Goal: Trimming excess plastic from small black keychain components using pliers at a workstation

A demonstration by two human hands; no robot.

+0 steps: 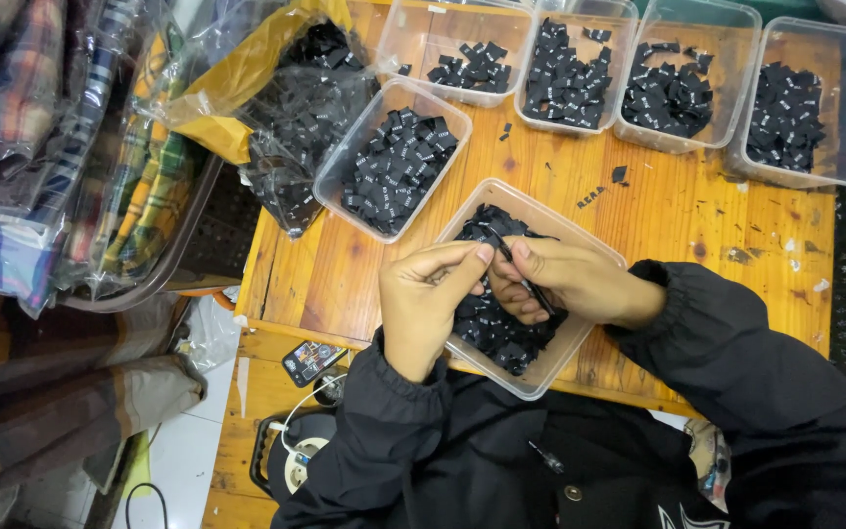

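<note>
Overhead, the wooden counter (658,211) carries everything, with bagged plaid cloth (61,147) stacked off its left edge. A clear plastic bag with a yellow liner (276,108) lies at the counter's upper left, spilling small black fabric labels. Four clear tubs (673,83) stand in a row along the far edge, each holding black labels, and a fifth tub (394,162) sits tilted in front of them, just beside the bag. The nearest tub (540,367) rests at the counter's front edge, part-filled with black labels (496,328). Both hands work directly above it, in black sleeves. The left hand (428,304) pinches with thumb and forefinger pressed together at one small label. The right hand (565,279) is curled, fingers closed on a thin dark tool (526,279), its tip meeting the left fingertips.
</note>
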